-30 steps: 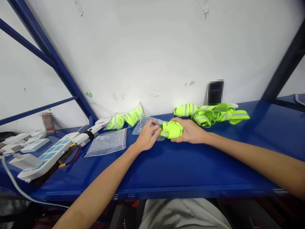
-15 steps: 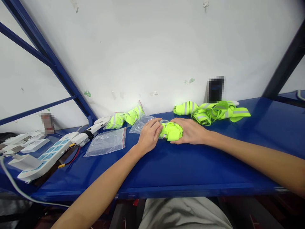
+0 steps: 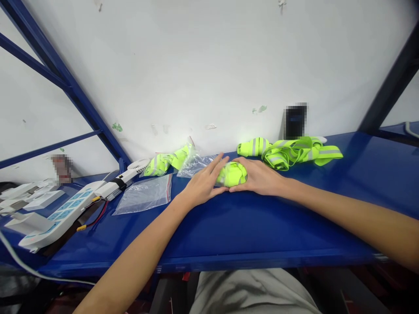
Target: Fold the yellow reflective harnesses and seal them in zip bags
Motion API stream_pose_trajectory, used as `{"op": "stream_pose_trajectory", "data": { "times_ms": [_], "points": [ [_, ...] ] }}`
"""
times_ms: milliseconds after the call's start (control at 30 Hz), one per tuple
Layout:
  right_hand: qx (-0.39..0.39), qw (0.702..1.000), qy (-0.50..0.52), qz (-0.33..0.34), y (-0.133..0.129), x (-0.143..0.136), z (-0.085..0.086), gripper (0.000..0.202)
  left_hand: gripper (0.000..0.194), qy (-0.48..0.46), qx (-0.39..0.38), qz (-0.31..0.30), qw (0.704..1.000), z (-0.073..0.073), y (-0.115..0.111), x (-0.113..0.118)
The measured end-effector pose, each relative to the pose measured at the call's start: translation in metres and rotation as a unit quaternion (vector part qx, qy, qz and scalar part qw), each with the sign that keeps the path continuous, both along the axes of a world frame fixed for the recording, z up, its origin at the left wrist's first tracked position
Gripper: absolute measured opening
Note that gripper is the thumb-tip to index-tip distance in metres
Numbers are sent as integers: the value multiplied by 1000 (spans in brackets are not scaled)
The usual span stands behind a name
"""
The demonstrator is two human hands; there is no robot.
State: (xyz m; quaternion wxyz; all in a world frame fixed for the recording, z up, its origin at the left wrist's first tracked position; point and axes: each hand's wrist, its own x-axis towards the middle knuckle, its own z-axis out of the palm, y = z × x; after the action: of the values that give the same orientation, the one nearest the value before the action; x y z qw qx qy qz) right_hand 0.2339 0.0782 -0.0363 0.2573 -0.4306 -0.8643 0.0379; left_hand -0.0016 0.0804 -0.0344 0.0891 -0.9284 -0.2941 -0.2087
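A bundled neon-yellow reflective strap sits between my two hands on the blue table, with clear plastic around its left part. My left hand is on its left side, thumb and fingers spread around that end. My right hand wraps round the right side of the bundle. A clear plastic bag lies behind my left hand, beside a bagged yellow strap. Nearer me on the left is a flat clear zip bag with a red seal line.
Loose yellow straps lie at the back right, below a blurred dark object against the wall. On the left are a white power strip, a small white fan, wires and white boxes. The table's front edge runs near my body.
The fingers of my left hand have spread and its thumb has moved below the bundle. The bundle now shows more plastic on its left, and my right hand has shifted slightly left.
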Motion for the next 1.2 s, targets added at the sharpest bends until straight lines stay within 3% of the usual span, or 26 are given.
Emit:
{"op": "stream_pose_trajectory", "data": {
  "times_ms": [133, 300, 467, 700, 1000, 1200],
  "points": [
    [16, 999, -34, 7, -7, -2, 2, 71, 97, 26, 36, 57, 997, -1, 3, 0],
    [24, 998, -54, 21, -9, -3, -2, 51, 99, 26, 5, 84, 996, -4, 0, 7],
    [67, 997, -41, -3, -5, -3, -7, 48, 97, -16, 6, 99, 995, -5, -4, 19],
    [104, 995, 1, -2, -1, -3, -11, 53, 92, -42, 53, 90, 994, -7, -9, 25],
    [119, 990, 52, -49, -5, -9, -4, 32, 95, -42, 93, 65, 993, -5, -8, 25],
    [225, 974, -16, -17, -2, -7, -8, 26, 110, -23, 15, 53, 998, 6, -10, 22]
  ]
}}
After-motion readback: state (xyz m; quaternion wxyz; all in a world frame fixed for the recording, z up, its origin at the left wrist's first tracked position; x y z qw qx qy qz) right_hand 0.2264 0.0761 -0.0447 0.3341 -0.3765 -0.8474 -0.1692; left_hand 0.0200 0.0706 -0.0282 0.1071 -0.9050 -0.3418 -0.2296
